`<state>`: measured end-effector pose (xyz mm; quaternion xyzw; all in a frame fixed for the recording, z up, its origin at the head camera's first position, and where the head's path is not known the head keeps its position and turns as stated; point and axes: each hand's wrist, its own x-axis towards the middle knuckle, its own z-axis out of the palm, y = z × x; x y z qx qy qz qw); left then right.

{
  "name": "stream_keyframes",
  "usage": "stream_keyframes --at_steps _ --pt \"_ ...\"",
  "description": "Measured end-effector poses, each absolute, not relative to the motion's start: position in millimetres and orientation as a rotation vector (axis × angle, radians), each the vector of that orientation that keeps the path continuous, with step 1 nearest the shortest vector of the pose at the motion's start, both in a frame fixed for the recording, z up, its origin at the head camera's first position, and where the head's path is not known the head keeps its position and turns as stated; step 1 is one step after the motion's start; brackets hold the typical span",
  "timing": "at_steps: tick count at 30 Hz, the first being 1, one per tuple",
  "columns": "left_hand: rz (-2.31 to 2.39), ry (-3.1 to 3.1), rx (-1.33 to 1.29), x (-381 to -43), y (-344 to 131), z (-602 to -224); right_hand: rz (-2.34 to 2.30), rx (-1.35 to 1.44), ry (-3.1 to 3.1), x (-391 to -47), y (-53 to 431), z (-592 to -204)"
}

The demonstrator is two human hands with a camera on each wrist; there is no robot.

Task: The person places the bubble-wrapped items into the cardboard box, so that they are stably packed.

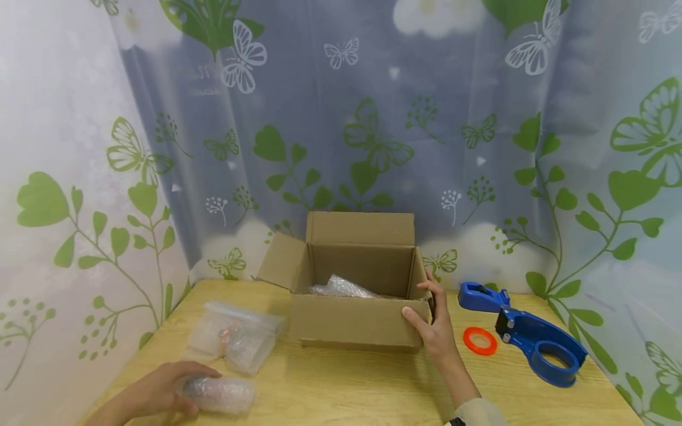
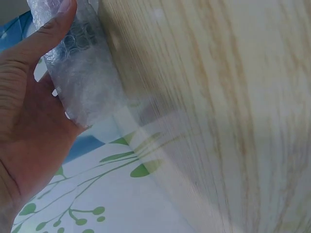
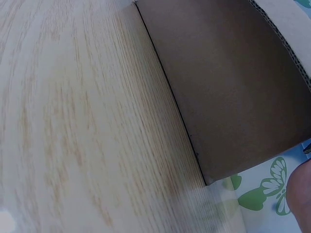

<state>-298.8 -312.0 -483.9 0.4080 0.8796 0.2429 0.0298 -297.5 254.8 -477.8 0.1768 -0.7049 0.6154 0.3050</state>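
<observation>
Packing seems underway: the left hand (image 1: 158, 387) curls round a bundle (image 1: 226, 395), the right hand (image 1: 439, 334) grips the box (image 1: 351, 320), and lifting rightward is probably needed.

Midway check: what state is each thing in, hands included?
Left hand: holding bubble-wrapped bundle
Bundle: wrapped, contents unclear
Right hand: gripping box at its right side
Box: open, back flap up, left flap splayed out
Bubble wrap: inside box
Clear packaging: lying on table
Orange roll: lying flat
Blue dispensers: on table, unheld
</observation>
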Motion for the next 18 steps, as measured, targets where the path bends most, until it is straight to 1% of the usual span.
stream_keyframes --at_steps 3,8,11,18 --pt "0.732 2.725 1.249 -298.6 -311.5 -482.4 1.633 0.469 -1.865 -297.1 255.1 -477.6" --pt "0.668 2.762 1.159 -295.0 -309.1 -474.3 1.641 0.453 -1.876 -296.1 254.8 -477.5" --pt "0.622 2.813 1.161 -294.2 -305.9 -468.1 1.640 0.449 -1.877 -295.8 254.8 -476.8" --pt "0.641 2.874 1.317 -294.5 -298.6 -454.2 1.640 0.473 -1.862 -294.2 253.7 -475.1"
